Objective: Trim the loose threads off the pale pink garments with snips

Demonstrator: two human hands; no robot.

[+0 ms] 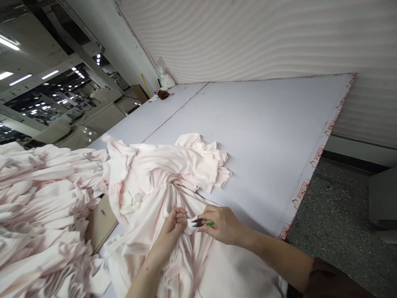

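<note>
A pale pink garment (pixel 161 165) lies bunched over the near part of the table. My left hand (pixel 174 223) pinches a small white piece of the cloth, perhaps a label (pixel 190 227), between thumb and fingers. Close to its right, my right hand (pixel 221 223) is closed around thread snips (pixel 203 223) with dark blades and a green part. The blades point left, over the white piece; whether they touch it I cannot tell. Gathered folds of the garment hang below both hands.
A large heap of similar pale pink garments (pixel 46 207) fills the left side. Beside it stands a brown cardboard piece (pixel 102 221). The white tabletop (pixel 263 124) stretches away to a striped wall. A dark reddish bundle (pixel 163 94) and a white plastic bag (pixel 167 80) lie at its far end.
</note>
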